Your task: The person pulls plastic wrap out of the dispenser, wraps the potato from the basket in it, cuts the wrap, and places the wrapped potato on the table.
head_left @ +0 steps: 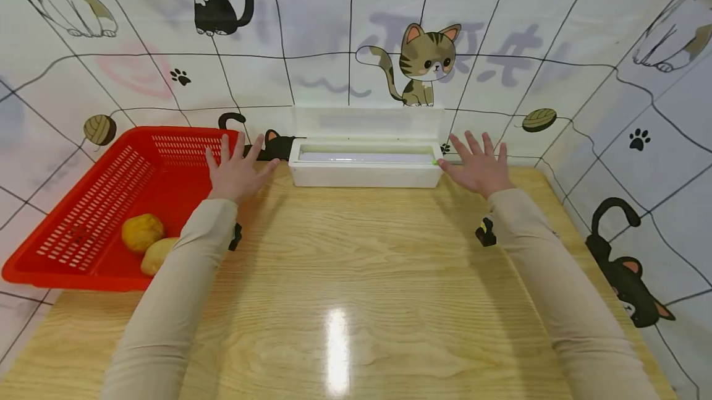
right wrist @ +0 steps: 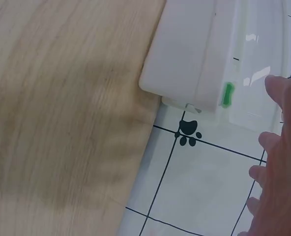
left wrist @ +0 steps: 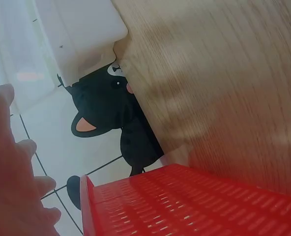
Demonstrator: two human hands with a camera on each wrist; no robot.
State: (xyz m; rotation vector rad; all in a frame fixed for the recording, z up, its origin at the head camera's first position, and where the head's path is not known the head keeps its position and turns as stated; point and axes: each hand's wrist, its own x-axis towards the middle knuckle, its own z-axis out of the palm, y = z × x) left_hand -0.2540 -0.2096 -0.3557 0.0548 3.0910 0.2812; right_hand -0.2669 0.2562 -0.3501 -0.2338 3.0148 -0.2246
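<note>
Fingers of left grip (head_left: 236,174) and right grip (head_left: 479,168) are spread apart. White box (head_left: 364,176), lid (head_left: 367,120) raised, is positioned between them at desk's (head_left: 356,245) far edge; red basket (head_left: 105,202) is located near left grip.

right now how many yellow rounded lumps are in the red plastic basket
2: the deeper yellow lump and the paler yellow lump nearer the camera, partly covered by the beige left sleeve, which may hide more. Both lie in the red basket.

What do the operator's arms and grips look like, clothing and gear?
Left sleeve and right sleeve: plain beige, long, creased. Left grip and right grip: ungloved. Left wrist unit: small, black. Right wrist unit: black with a yellow patch.
</note>
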